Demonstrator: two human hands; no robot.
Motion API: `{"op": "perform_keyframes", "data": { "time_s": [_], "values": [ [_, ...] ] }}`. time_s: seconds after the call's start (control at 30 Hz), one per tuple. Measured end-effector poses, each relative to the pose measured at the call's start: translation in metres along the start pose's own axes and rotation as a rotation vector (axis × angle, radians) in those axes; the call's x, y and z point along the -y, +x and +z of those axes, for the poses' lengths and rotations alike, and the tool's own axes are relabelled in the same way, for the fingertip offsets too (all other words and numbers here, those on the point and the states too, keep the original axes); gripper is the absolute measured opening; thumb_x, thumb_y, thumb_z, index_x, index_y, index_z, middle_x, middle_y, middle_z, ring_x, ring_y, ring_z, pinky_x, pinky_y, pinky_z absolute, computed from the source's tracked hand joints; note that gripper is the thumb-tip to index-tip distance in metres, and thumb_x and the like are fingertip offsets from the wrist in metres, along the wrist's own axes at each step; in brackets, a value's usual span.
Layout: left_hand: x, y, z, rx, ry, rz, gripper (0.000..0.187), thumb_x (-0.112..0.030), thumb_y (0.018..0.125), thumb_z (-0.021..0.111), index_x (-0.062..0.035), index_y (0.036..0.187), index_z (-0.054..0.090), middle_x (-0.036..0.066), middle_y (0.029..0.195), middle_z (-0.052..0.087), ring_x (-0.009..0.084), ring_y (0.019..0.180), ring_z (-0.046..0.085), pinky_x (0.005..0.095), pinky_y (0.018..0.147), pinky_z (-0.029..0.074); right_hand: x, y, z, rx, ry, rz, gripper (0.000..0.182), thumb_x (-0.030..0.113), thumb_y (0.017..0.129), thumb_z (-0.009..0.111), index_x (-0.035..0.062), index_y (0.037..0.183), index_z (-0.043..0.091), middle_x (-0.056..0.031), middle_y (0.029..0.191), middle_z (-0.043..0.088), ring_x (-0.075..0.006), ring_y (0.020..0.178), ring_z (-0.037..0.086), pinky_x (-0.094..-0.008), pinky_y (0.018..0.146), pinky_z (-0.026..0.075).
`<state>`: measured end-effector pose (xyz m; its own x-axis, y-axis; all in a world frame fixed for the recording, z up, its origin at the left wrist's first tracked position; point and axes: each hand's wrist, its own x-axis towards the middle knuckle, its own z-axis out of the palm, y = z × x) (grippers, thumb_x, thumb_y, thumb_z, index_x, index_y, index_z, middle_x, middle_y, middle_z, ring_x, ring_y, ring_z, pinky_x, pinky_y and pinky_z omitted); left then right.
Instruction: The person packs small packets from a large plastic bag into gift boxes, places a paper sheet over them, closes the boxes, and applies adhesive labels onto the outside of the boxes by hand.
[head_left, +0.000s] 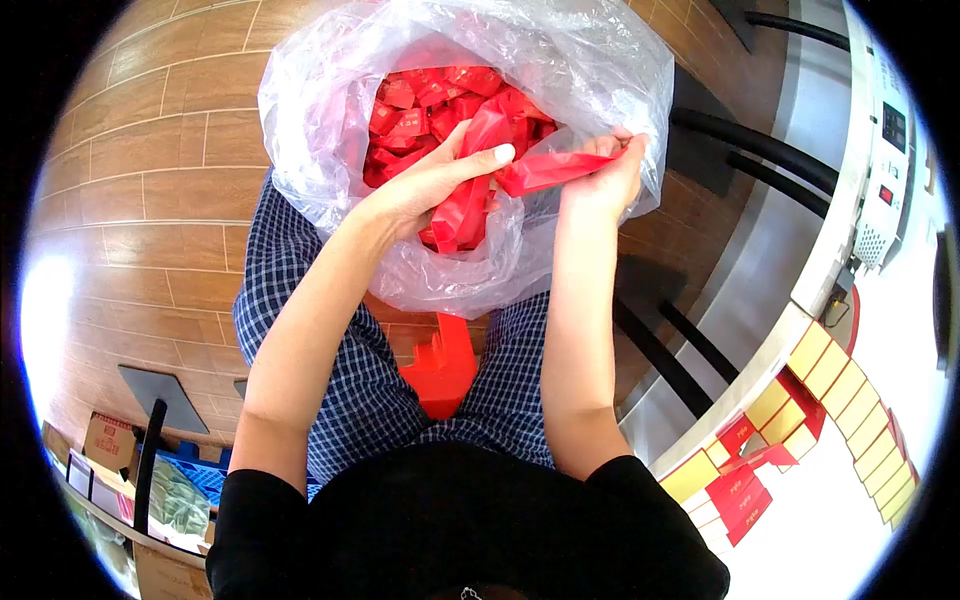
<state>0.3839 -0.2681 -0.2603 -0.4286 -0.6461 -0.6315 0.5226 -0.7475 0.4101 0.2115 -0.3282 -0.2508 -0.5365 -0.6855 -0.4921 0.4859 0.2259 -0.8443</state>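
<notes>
Both hands worked at the mouth of a clear plastic bag (330, 110) full of red packets (425, 105).

Over the person's lap, the left hand (430, 185) was half closed, its thumb and fingers gripping a bunch of flat red sleeves (465, 205) above the bag's opening. Just beside it, the right hand (605, 175) pinched one end of a single red sleeve (545, 170), whose other end touched the left thumb.

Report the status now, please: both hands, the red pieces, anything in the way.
Left hand shut on folded red pieces. Right hand shut on one flat red piece. Both over open plastic bag on lap. Nothing in the way.
</notes>
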Motion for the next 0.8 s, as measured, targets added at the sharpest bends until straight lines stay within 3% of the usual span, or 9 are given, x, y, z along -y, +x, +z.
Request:
{"op": "perform_keyframes", "data": {
  "time_s": [0.03,0.1,0.2,0.33,0.5,0.57,0.63,0.7,0.8],
  "values": [
    [-0.001,-0.001,0.000,-0.001,-0.011,-0.012,0.056,-0.039,0.087,0.067,-0.0126,0.130,0.042,0.007,0.112,0.056,0.0199,0.100,0.059,0.0326,0.082,0.052,-0.002,-0.005,0.006,0.001,0.000,0.000,0.041,0.040,0.102,0.036,0.0087,0.077,0.047,0.0029,0.055,0.034,-0.0108,0.052,0.036,-0.0266,0.049,0.032],
    [-0.009,-0.005,0.004,-0.049,-0.088,-0.026,0.057,-0.040,0.087,0.067,-0.0119,0.130,0.043,0.007,0.114,0.056,0.0203,0.103,0.058,0.0333,0.083,0.052,-0.004,-0.014,0.016,-0.126,-0.140,-0.303,0.042,0.040,0.102,0.037,0.0076,0.077,0.047,0.0018,0.056,0.037,-0.0123,0.054,0.040,-0.0270,0.054,0.036],
    [-0.005,0.004,0.003,-0.156,-0.219,-0.017,0.056,-0.044,0.087,0.066,-0.0102,0.128,0.046,0.008,0.114,0.057,0.0205,0.101,0.060,0.0336,0.083,0.052,-0.003,-0.014,0.029,-0.271,-0.095,-0.414,0.045,0.039,0.102,0.036,0.0070,0.072,0.046,-0.0004,0.057,0.041,-0.0141,0.056,0.044,-0.0294,0.058,0.040],
    [0.003,0.007,-0.007,-0.057,-0.338,-0.062,0.053,-0.048,0.086,0.065,-0.0080,0.120,0.053,0.007,0.103,0.063,0.0202,0.091,0.064,0.0328,0.079,0.053,-0.014,-0.033,0.042,-0.091,-0.341,-0.711,0.053,0.033,0.103,0.038,0.0064,0.057,0.042,-0.0038,0.054,0.046,-0.0149,0.055,0.045,-0.0308,0.059,0.040],
    [-0.011,0.000,-0.003,-0.055,-0.412,-0.021,0.042,-0.039,0.086,0.068,-0.0111,0.115,0.058,0.005,0.101,0.064,0.0168,0.092,0.064,0.0302,0.079,0.052,-0.042,-0.059,0.027,0.605,-0.349,-0.564,0.050,0.025,0.103,0.041,0.0037,0.057,0.040,-0.0035,0.052,0.048,-0.0105,0.048,0.044,-0.0261,0.047,0.036],
    [-0.007,0.004,-0.012,-0.087,-0.370,-0.011,0.039,-0.036,0.085,0.071,-0.0116,0.114,0.058,0.004,0.102,0.064,0.0155,0.093,0.063,0.0306,0.080,0.052,-0.040,-0.049,0.018,0.693,-0.376,-0.366,0.059,0.043,0.102,0.035,0.0075,0.055,0.035,-0.0063,0.048,0.042,-0.0140,0.045,0.041,-0.0286,0.045,0.033],
    [-0.008,0.004,-0.020,-0.114,-0.250,-0.078,0.038,-0.036,0.083,0.072,-0.0124,0.110,0.059,0.003,0.102,0.064,0.0152,0.092,0.063,0.0313,0.082,0.052,-0.035,-0.032,0.014,0.754,-0.281,-0.169,0.060,0.046,0.101,0.033,0.0087,0.054,0.035,-0.0045,0.047,0.037,-0.0147,0.042,0.038,-0.0291,0.043,0.033],
    [-0.007,0.005,-0.020,-0.122,-0.219,-0.071,0.049,-0.037,0.082,0.072,-0.0117,0.120,0.054,0.005,0.111,0.062,0.0170,0.100,0.060,0.0347,0.087,0.050,-0.039,-0.030,0.013,0.806,-0.347,-0.089,0.059,0.046,0.101,0.033,0.0094,0.055,0.036,-0.0036,0.047,0.036,-0.0150,0.041,0.037,-0.0287,0.041,0.032],
    [-0.012,0.005,-0.020,-0.162,-0.143,0.051,0.071,-0.035,0.083,0.071,-0.0088,0.137,0.034,0.010,0.127,0.051,0.0199,0.114,0.051,0.0382,0.095,0.044,-0.051,-0.034,0.019,0.848,-0.424,-0.036,0.057,0.044,0.102,0.031,0.0096,0.057,0.036,-0.0027,0.048,0.036,-0.0145,0.041,0.036,-0.0280,0.041,0.030]
  ]
}}
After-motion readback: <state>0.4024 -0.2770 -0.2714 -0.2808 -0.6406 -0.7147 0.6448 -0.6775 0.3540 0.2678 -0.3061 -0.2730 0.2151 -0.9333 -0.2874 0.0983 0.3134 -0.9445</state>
